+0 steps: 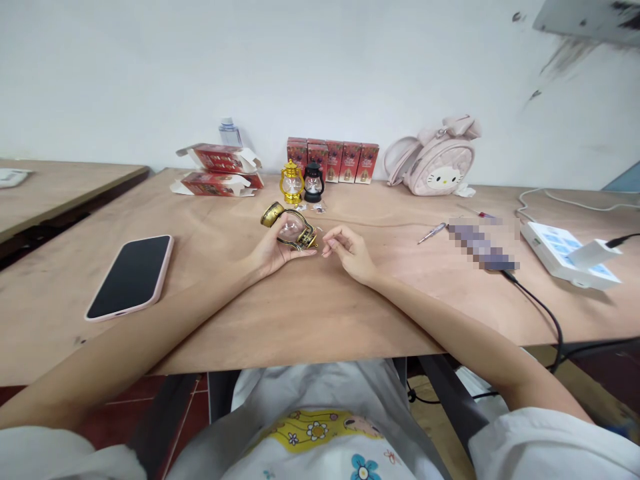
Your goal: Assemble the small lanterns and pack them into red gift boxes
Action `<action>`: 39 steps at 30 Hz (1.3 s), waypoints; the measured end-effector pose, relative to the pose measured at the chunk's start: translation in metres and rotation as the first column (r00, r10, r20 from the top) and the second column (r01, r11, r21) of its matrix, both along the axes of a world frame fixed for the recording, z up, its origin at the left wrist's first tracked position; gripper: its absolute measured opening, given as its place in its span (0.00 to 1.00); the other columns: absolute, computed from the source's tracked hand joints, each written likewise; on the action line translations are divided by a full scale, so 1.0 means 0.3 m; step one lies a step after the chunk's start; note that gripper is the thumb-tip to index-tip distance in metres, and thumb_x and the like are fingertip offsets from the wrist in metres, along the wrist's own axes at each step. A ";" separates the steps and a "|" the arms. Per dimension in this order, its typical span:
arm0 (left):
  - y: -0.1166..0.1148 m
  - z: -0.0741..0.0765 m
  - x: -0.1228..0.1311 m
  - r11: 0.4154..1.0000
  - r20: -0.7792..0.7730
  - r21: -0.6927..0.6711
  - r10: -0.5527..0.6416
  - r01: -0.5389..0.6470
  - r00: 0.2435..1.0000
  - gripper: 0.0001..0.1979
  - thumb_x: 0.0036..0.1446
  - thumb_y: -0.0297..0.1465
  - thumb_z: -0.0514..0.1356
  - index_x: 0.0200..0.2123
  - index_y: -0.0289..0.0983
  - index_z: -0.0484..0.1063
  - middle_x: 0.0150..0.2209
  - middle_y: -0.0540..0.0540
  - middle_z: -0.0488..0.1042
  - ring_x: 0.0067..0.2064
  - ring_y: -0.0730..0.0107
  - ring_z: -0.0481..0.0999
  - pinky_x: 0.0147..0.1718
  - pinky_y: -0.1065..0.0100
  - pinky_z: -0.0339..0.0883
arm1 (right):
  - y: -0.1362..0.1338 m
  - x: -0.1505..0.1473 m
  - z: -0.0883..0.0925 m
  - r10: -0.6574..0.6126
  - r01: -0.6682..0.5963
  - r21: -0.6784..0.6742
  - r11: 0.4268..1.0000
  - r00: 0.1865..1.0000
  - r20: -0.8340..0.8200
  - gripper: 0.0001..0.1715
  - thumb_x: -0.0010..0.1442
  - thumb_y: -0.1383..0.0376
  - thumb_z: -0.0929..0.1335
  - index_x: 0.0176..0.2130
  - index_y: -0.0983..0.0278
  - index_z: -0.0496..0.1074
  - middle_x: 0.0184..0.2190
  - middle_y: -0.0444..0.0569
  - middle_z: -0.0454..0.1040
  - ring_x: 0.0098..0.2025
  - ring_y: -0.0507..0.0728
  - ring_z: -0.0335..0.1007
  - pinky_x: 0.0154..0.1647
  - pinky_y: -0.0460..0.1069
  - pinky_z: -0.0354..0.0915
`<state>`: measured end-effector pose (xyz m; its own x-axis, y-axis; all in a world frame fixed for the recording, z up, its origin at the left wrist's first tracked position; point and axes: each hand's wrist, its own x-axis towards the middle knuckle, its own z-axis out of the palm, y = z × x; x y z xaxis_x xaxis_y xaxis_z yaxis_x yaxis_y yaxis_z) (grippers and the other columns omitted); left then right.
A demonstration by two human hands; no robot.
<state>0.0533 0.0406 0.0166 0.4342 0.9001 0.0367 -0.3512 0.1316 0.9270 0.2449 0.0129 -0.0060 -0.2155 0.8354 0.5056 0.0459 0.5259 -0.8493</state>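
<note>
My left hand [274,252] is wrapped round a small bronze-coloured lantern [291,229] with a clear globe. The lantern lies tilted on its side, its broad base to the upper left and its top pointing to the right. Close to that top, my right hand [353,252] has its thumb and fingertips brought together; whatever may be between them is too small to make out. Just beyond the hands stand a gold lantern [292,183] and a black lantern [314,183], both upright. Small bits in clear plastic [316,207] lie in front of them.
Several red boxes [349,162] stand against the wall, with opened cartons [217,183] and a bottle [230,132] to their left. A pink bag [443,163], a screwdriver [432,233] and a white power strip [570,253] are rightward. A phone [133,277] lies left.
</note>
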 end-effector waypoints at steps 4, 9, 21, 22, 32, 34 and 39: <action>0.008 -0.007 -0.001 0.998 0.038 -0.066 0.014 -0.011 0.999 0.24 0.62 0.50 0.50 0.43 0.36 0.71 0.49 0.36 0.76 0.55 0.47 0.73 0.52 0.41 0.70 | -0.005 -0.003 -0.001 -0.038 0.039 0.046 0.998 0.999 -0.031 0.18 0.60 0.51 0.68 0.39 0.61 0.65 0.32 0.45 0.73 0.35 0.52 0.74 0.40 0.51 0.73; 0.009 0.000 0.002 0.986 0.098 -0.161 0.051 -0.034 0.994 0.23 0.65 0.47 0.48 0.43 0.34 0.71 0.47 0.36 0.77 0.51 0.51 0.77 0.52 0.45 0.71 | -0.039 -0.004 0.017 -0.142 0.111 0.295 0.949 0.986 0.086 0.13 0.65 0.57 0.66 0.45 0.62 0.70 0.35 0.48 0.74 0.37 0.53 0.74 0.41 0.50 0.73; -0.017 0.035 0.018 0.951 0.194 -0.288 0.173 -0.113 0.966 0.22 0.66 0.43 0.47 0.41 0.32 0.72 0.39 0.38 0.79 0.44 0.55 0.80 0.51 0.48 0.72 | -0.094 -0.002 0.057 -0.463 0.042 0.896 0.442 0.867 0.188 0.05 0.64 0.72 0.65 0.37 0.63 0.66 0.39 0.54 0.75 0.41 0.53 0.76 0.39 0.47 0.75; -0.018 0.036 0.018 0.952 0.192 -0.286 0.172 -0.113 0.966 0.22 0.66 0.43 0.47 0.41 0.32 0.72 0.39 0.38 0.79 0.43 0.56 0.80 0.51 0.48 0.71 | -0.093 0.000 0.059 -0.487 0.035 0.915 0.402 0.854 0.181 0.06 0.63 0.73 0.65 0.36 0.63 0.65 0.40 0.55 0.76 0.41 0.54 0.76 0.38 0.48 0.75; -0.022 0.039 0.024 0.954 0.137 -0.287 0.132 -0.089 0.982 0.21 0.67 0.42 0.46 0.41 0.33 0.72 0.43 0.37 0.79 0.50 0.53 0.77 0.54 0.45 0.69 | -0.028 0.017 0.052 -0.687 -0.109 0.964 0.242 0.683 0.250 0.08 0.64 0.74 0.63 0.34 0.63 0.66 0.40 0.54 0.77 0.42 0.55 0.73 0.44 0.51 0.72; -0.019 0.036 0.023 0.951 0.150 -0.295 0.143 -0.094 0.978 0.20 0.66 0.42 0.47 0.41 0.34 0.71 0.43 0.37 0.79 0.51 0.52 0.76 0.54 0.43 0.68 | -0.027 0.020 0.047 -0.713 -0.193 0.943 0.272 0.617 0.332 0.11 0.65 0.73 0.62 0.31 0.63 0.66 0.32 0.50 0.76 0.35 0.54 0.72 0.37 0.49 0.70; -0.015 0.031 0.021 0.952 0.175 -0.284 0.166 -0.112 0.970 0.19 0.65 0.42 0.49 0.41 0.34 0.72 0.43 0.38 0.78 0.50 0.52 0.77 0.53 0.41 0.68 | -0.025 0.025 0.030 -0.662 -0.362 0.816 0.450 0.478 0.578 0.17 0.68 0.67 0.59 0.29 0.64 0.68 0.24 0.47 0.70 0.29 0.53 0.66 0.28 0.48 0.60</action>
